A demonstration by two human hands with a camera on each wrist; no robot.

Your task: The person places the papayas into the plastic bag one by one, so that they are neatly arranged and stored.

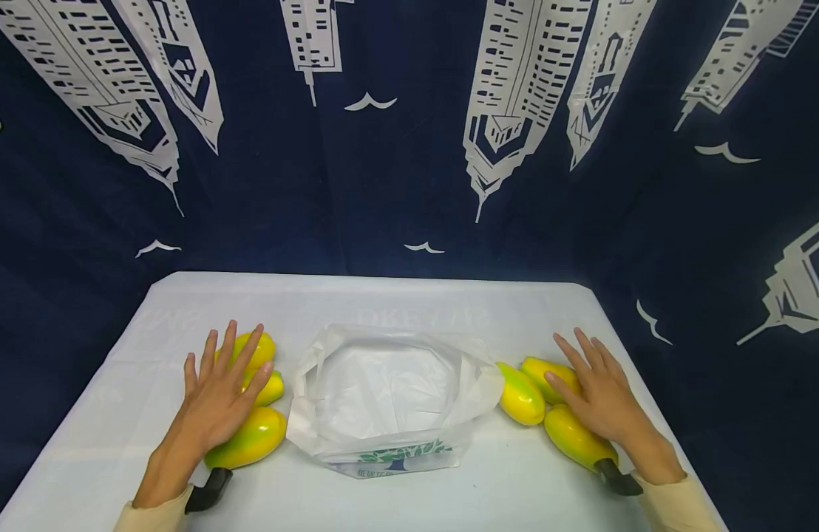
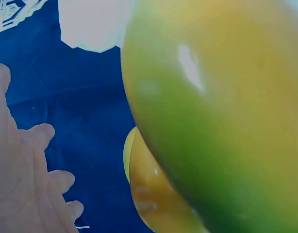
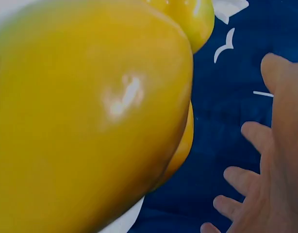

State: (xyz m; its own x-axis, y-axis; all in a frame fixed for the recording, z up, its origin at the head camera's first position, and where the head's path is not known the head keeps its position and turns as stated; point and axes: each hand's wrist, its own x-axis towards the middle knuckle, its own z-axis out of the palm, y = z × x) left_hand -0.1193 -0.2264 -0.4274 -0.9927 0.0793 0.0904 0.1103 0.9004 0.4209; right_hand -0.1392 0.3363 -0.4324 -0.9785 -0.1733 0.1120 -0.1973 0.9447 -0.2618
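We judge the three mangoes [image 1: 255,437] beneath and just inward of our left hand [image 1: 218,399], and the three more mangoes [image 1: 574,437] beneath and inward of our right hand [image 1: 602,395], to be firm and slippery (their weight we cannot tell), best cupped round the middle, while the plastic bag [image 1: 315,440] between both hands should be light, limp and easily torn, best pinched at the rim. All the mangoes look glossy yellow flushed with green, the bag white, crumpled, gaping upward. Both hands are released, fingers spread, grasping nothing.
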